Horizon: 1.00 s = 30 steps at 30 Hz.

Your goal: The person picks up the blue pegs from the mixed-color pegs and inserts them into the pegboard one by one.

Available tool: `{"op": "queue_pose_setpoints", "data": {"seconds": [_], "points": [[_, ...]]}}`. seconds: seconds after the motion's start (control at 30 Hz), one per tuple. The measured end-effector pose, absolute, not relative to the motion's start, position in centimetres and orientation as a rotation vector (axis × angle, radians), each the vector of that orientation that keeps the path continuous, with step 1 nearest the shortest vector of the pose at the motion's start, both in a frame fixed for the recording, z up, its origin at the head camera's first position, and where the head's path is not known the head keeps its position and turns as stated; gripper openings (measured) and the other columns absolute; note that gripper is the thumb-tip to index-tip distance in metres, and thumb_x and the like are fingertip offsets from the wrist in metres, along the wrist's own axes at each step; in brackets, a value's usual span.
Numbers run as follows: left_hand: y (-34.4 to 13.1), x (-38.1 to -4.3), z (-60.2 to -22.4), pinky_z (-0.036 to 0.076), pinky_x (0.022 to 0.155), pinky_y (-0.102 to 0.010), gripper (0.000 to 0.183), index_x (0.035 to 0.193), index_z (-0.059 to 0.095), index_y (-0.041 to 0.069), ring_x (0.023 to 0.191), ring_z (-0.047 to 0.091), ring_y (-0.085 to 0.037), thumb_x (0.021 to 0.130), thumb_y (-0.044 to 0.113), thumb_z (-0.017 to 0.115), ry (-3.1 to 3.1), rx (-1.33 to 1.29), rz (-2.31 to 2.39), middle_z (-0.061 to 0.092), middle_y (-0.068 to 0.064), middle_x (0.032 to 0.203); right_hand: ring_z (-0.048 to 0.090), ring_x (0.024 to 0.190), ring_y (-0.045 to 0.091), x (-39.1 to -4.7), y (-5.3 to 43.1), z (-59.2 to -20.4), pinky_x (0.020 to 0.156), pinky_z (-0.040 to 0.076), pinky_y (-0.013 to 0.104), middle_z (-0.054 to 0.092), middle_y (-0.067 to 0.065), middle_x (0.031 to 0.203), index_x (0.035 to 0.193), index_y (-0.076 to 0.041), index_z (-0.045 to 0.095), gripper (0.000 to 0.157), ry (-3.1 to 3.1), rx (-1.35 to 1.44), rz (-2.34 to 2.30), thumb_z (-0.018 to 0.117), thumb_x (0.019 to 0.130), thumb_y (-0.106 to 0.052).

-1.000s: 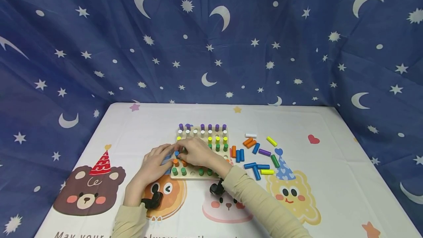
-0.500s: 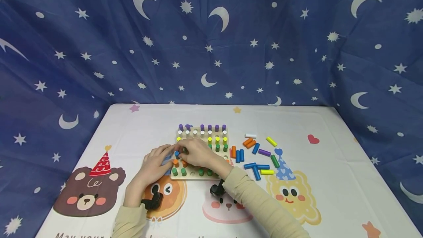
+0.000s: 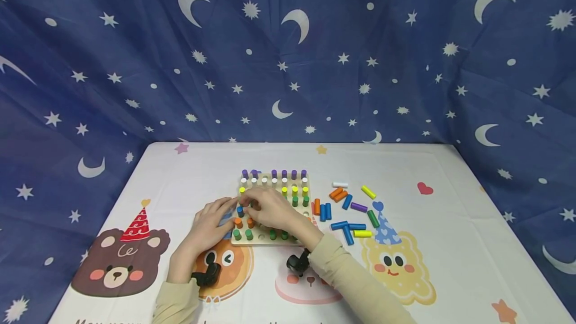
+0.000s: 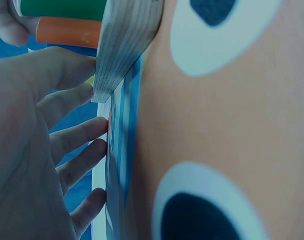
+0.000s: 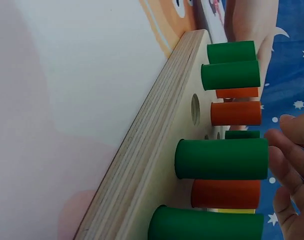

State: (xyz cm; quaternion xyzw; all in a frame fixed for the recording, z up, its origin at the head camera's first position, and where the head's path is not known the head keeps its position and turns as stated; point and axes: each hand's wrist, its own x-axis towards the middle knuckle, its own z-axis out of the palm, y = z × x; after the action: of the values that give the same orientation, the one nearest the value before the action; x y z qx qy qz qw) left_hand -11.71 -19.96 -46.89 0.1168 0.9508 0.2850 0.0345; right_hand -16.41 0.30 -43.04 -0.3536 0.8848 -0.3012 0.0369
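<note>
Upright coloured pegs stand in rows in a wooden pegboard (image 3: 270, 239). My left hand (image 3: 209, 224) lies at the board's left side. In the left wrist view, thumb and index fingertips touch the board's edge (image 4: 124, 50), the other fingers spread along the tablecloth. My right hand (image 3: 270, 209) hovers over the board's middle, fingers loosely bent, hiding several pegs. A blue peg (image 3: 240, 211) stands in the board just left of its fingertips. Nothing shows between its fingers (image 5: 292, 165) in the right wrist view. Orange pegs (image 3: 238, 222) and green pegs (image 3: 236, 234) stand nearer the front.
Loose pegs lie right of the board: several blue ones (image 3: 348, 235), orange ones (image 3: 335, 193), yellow ones (image 3: 368, 192), a green one (image 3: 373, 219), a purple one (image 3: 359, 207) and a white one (image 3: 340, 184). A blue curtain (image 3: 288, 54) hangs behind the table.
My right hand has eased slightly right from the blue peg, more of which now shows. My left hand stays at the board's side. The head view has shifted a little.
</note>
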Motion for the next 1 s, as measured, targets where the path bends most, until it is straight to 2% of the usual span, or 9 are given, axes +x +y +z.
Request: {"op": "queue_pose_setpoints", "data": {"seconds": [0.27,0.67,1.0], "points": [[-20.0,-11.8,-47.2,0.022,0.106,-0.065,0.054,0.147,0.041,0.02,0.136,0.035,-0.037,0.094,0.024,0.053,2.92,0.36,0.872,0.042,-0.013,0.148,0.057,0.082,0.007,-15.6,1.8,-42.8,0.068,0.046,0.017,0.069,-0.005,0.1,0.109,-0.015,0.069,0.018,2.685,-0.985,-1.076,0.065,0.091,-0.019],[-20.0,-11.8,-47.2,0.021,0.107,-0.064,0.054,0.147,0.04,0.02,0.137,0.033,-0.038,0.095,0.025,0.053,2.909,0.344,0.88,0.042,-0.013,0.148,0.058,0.084,0.005,-14.4,3.5,-42.1,0.071,0.048,0.019,0.069,-0.007,0.103,0.109,-0.017,0.069,0.019,2.714,-0.922,-1.125,0.065,0.091,-0.02],[-20.0,-11.9,-47.2,0.021,0.108,-0.063,0.055,0.148,0.04,0.019,0.137,0.033,-0.037,0.095,0.025,0.053,2.909,0.347,0.879,0.041,-0.013,0.149,0.061,0.087,0.01,-13.6,5.5,-41.4,0.079,0.052,0.032,0.07,-0.004,0.105,0.11,-0.015,0.068,0.02,2.727,-0.951,-1.12,0.065,0.09,-0.017]]}}
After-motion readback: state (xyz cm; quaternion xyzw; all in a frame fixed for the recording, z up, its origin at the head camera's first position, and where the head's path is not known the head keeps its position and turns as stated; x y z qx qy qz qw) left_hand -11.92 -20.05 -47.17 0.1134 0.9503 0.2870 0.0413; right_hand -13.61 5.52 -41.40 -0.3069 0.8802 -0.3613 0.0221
